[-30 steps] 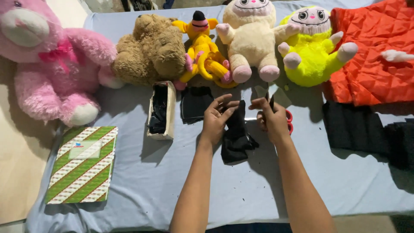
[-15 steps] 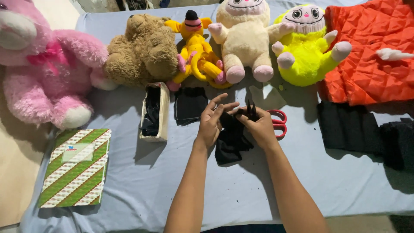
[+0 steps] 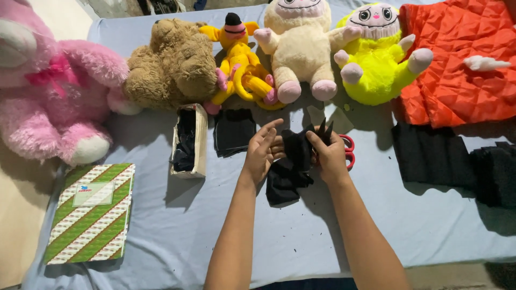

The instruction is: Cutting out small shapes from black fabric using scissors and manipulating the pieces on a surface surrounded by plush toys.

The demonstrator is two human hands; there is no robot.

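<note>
Both hands meet over a piece of black fabric (image 3: 290,166) on the blue-covered table (image 3: 161,225), in front of the cream plush toy (image 3: 301,48). The left hand (image 3: 263,153) lies half open, fingers spread against the cloth; the right hand (image 3: 330,156) pinches its upper edge, beside red-handled scissors (image 3: 348,151). The fabric looks light, limp and prone to sagging, best gripped at its edges.

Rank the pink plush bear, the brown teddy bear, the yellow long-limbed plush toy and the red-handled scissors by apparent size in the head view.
1. Fluffy pink plush bear, though cut off by the frame.
2. Brown teddy bear.
3. Yellow long-limbed plush toy.
4. Red-handled scissors, mostly hidden behind the right hand.
</note>
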